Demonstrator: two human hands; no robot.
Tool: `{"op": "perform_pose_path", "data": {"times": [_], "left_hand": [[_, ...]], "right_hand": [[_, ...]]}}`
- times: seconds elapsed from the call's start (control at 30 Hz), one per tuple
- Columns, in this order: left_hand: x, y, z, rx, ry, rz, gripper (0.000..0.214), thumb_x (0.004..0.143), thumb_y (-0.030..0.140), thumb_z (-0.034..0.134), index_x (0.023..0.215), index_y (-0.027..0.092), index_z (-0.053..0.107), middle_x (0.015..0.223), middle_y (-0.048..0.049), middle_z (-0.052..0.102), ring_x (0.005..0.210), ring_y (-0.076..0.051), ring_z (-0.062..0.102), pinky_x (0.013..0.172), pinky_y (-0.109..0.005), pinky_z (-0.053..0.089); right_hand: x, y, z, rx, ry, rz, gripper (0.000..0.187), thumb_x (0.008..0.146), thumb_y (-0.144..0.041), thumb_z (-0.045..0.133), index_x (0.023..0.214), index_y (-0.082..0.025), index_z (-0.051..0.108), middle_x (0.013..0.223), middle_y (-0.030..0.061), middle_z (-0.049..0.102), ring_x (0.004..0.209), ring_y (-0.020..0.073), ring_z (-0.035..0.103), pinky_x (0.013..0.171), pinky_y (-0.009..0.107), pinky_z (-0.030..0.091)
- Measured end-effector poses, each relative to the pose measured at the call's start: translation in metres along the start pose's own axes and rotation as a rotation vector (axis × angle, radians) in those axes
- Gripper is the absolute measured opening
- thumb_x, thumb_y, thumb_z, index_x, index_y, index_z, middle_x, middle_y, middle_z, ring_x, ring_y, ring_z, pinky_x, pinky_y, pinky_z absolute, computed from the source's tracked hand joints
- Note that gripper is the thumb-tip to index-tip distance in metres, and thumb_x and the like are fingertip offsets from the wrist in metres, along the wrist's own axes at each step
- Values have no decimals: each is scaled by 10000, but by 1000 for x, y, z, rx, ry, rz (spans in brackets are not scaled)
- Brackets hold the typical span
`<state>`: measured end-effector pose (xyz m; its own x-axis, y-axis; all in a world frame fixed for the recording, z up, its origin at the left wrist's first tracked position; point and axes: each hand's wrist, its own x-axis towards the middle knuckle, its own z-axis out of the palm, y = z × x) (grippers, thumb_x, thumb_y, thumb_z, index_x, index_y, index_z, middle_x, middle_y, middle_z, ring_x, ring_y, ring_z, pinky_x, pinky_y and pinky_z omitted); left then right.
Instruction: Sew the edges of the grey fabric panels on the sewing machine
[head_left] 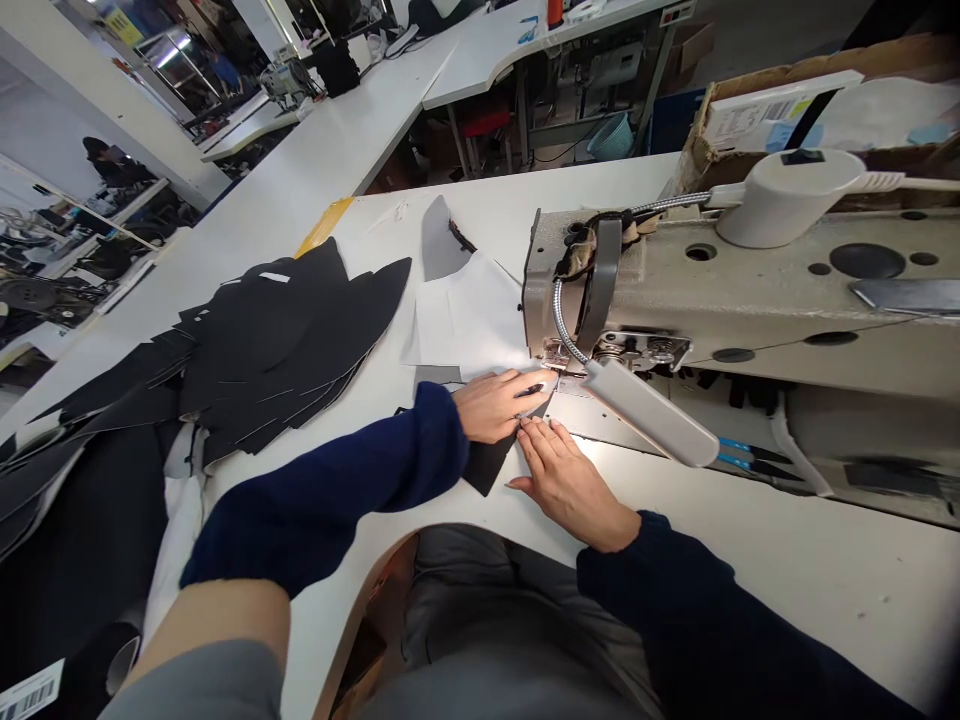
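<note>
Beside the needle area of a sewing machine (555,365), my left hand (495,405) lies on the work with its fingers stretched toward the presser foot. A dark fabric piece (491,465) pokes out from under that hand. My right hand (571,485) rests just below, fingers extended and fingertips touching the fabric's right edge. Both hands look flat rather than closed. Behind the left hand spreads a white and grey fabric piece (472,310), running up to the machine head. What lies directly beneath my fingers is hidden.
A stack of black cut pieces (277,350) covers the table's left side. Over the bed hangs a white lamp (652,415), with blue-handled snips (739,455) behind it. A cardboard box (697,160) stands at the back right. The table edge (405,535) curves in front of my lap.
</note>
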<state>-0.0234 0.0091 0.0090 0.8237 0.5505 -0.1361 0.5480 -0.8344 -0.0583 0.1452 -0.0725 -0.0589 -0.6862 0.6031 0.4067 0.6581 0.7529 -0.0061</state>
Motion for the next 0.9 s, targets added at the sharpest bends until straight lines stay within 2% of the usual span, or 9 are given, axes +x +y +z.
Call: {"op": "perform_pose_path", "data": {"times": [0.07,0.17,0.27,0.37,0.63,0.8,0.9], "left_hand": [[-19,-3,3,39,18,-7,481,861,165,455,1339,197,410,1443,-117,343,1178,-250,438,870,-346,418],[-32,2,13,121,-16,-40,453,928,154,368,1377,216,360,1355,-110,447,1121,-231,477,836,-340,408],[-25,11,20,161,-69,-66,399,991,212,269,1381,186,353,1137,-108,567,972,-212,531,779,-329,404],[-14,21,20,157,-98,-91,384,1005,205,216,1333,133,401,999,-94,584,930,-203,536,771,-319,395],[-8,29,15,149,-135,-99,316,988,150,241,1071,93,541,938,-102,560,930,-211,523,758,-319,398],[4,23,15,125,-130,-90,297,977,133,260,1030,99,550,963,-107,559,953,-225,511,789,-333,419],[12,21,13,107,-144,-126,266,968,135,297,1010,101,558,982,-109,558,966,-228,506,778,-324,437]], "right_hand": [[0,-1,-1,-10,2,-2,651,913,-474,468,1213,99,537,1235,302,546,1189,389,491,1033,519,378],[0,-3,0,-22,-3,-1,668,904,-488,476,1191,111,548,1231,317,540,1195,400,483,1035,520,378],[-1,-3,1,-30,-2,-4,659,915,-480,458,1201,108,542,1244,309,535,1202,393,478,1036,516,382],[-3,0,0,-28,6,-5,625,929,-446,447,1208,106,538,1237,301,542,1198,384,483,1038,512,380],[-6,3,-1,-29,2,-3,614,942,-437,418,1200,105,547,1227,308,547,1188,384,492,1031,522,376],[-3,7,-1,-8,-11,31,630,934,-445,439,1208,114,533,1226,320,542,1205,382,480,1039,532,362],[-3,6,-2,-11,-1,4,616,923,-447,468,1197,100,548,1232,311,544,1208,388,478,1039,529,367]]}}
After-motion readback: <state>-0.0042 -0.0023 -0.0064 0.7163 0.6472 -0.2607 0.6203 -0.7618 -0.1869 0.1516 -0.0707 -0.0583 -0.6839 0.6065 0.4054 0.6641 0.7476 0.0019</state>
